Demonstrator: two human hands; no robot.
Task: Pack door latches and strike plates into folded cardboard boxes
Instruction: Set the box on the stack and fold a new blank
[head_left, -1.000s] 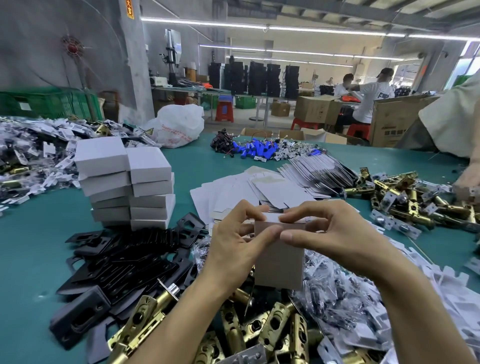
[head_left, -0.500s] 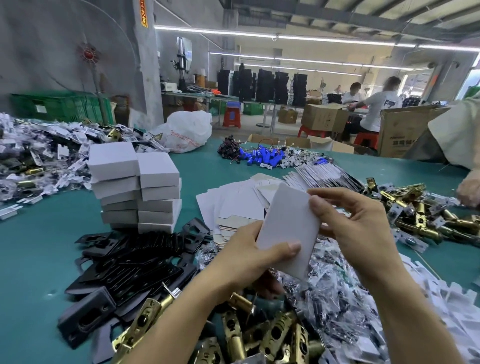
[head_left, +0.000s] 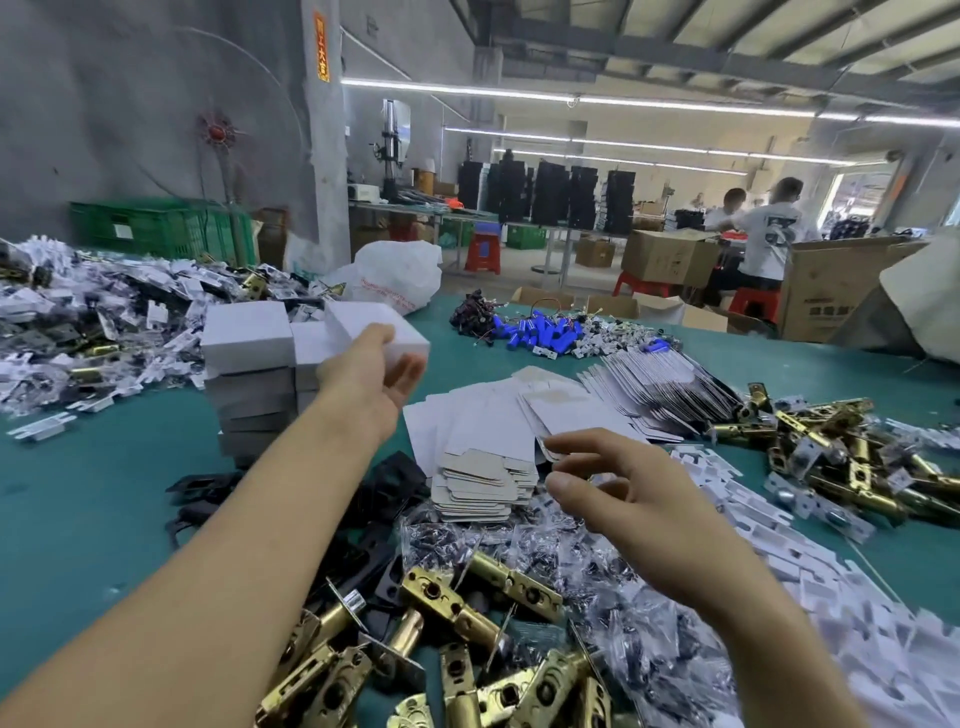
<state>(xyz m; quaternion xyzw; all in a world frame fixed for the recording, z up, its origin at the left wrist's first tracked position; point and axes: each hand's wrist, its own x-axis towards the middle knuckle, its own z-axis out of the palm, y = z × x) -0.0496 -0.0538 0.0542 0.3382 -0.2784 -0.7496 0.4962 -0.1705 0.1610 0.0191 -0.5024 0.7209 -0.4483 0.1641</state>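
My left hand (head_left: 371, 376) holds a closed white cardboard box (head_left: 363, 325) out over the right column of the stack of packed white boxes (head_left: 249, 374). My right hand (head_left: 613, 488) hovers empty with loosely spread fingers above the pile of flat unfolded box blanks (head_left: 483, 441). Brass door latches (head_left: 467, 623) lie heaped at the near edge. Black strike plates (head_left: 384, 493) lie partly hidden under my left forearm. Small clear bags of screws (head_left: 545, 551) are spread under my right wrist.
On the green table (head_left: 78, 509), more brass latches (head_left: 841, 457) sit at the right beside white card inserts (head_left: 769, 525). A heap of bagged parts (head_left: 93, 322) lies far left. Blue parts (head_left: 540, 335) and a white plastic bag (head_left: 395, 275) sit further back. Two people work behind cartons.
Both hands were closing the box a second ago. My left hand has carried it left and away to the stack, and my right hand let go and dropped toward the flat blanks.
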